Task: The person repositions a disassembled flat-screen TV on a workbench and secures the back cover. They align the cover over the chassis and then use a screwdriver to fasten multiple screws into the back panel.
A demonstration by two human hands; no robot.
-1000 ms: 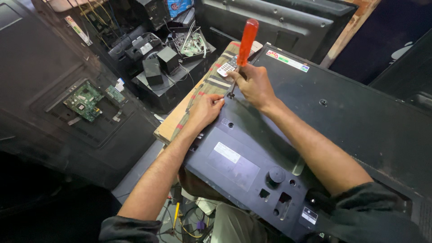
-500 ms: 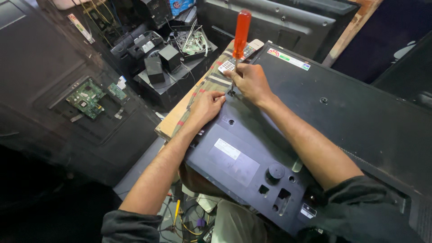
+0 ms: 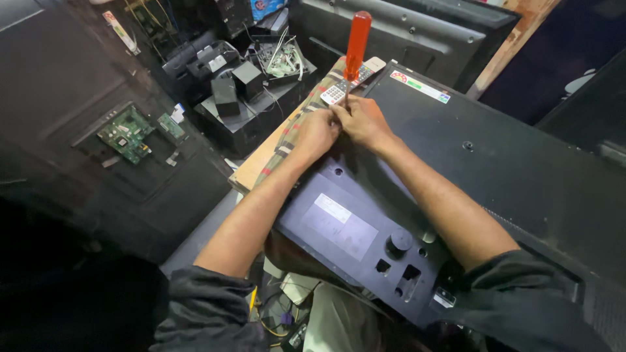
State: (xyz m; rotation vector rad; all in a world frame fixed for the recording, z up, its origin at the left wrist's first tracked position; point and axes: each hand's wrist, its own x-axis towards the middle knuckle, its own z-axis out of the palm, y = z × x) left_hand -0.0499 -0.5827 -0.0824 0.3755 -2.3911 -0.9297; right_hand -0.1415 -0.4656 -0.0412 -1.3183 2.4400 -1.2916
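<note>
Both fists clamped, right hand [image 3: 365, 120] round my red-handled screwdriver [image 3: 357, 42], left hand [image 3: 317, 133] now bracing beside it, shaft swung upright at the TV back panel's [image 3: 508, 163] top edge, by the remote [image 3: 345, 85].

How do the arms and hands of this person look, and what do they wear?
Both forearms are bare from the elbow down. The left hand and the right hand wear no gloves, and no ring, watch or bracelet can be seen. At each elbow a dark grey sleeve is pushed up and bunched into soft folds; the cloth looks plain, without any visible print.
</note>
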